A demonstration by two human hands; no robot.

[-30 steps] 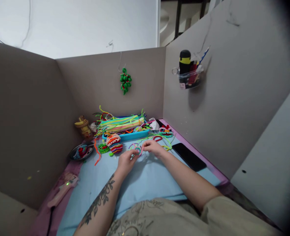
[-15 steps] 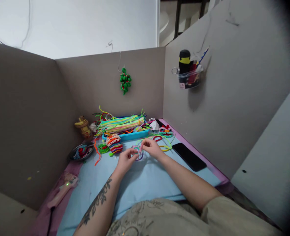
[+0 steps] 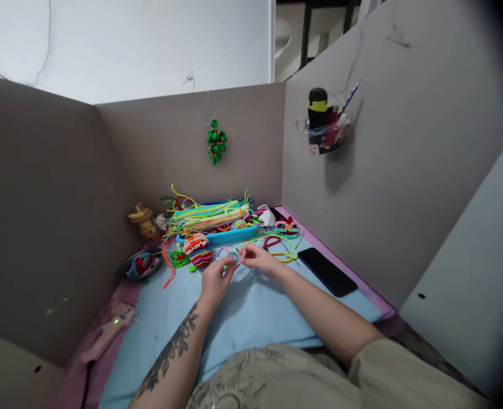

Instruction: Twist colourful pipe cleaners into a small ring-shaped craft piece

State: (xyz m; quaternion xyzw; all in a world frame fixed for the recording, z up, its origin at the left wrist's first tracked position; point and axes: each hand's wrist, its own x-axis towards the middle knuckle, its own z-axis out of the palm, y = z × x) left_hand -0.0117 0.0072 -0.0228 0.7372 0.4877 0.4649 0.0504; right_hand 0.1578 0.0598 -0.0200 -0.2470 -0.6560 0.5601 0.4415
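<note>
Between my fingertips is a small piece of bent pipe cleaners (image 3: 234, 257) in pink, teal and purple, raised over the blue cloth (image 3: 260, 309). My left hand (image 3: 216, 277) pinches its lower left side, and my right hand (image 3: 257, 259) pinches the pink part on the right. The fingers hide much of the piece, so its exact shape cannot be made out. Just left of my left hand lie a striped bundle (image 3: 200, 257), a peach and orange ruffled piece (image 3: 195, 242) and a green piece (image 3: 179, 258).
Behind my hands, a blue tray (image 3: 221, 235) bears a heap of pipe cleaners (image 3: 211, 215). A black phone (image 3: 328, 271) lies to the right. On the left are a dark bowl (image 3: 140, 264) and a pink corded tool (image 3: 110, 332) with a green light. Grey panels (image 3: 246, 142) enclose the table.
My right hand has moved slightly left and down, bringing the fingertips of both hands closer together. The pipe-cleaner piece has turned, with a purple loop now towards the upper left.
</note>
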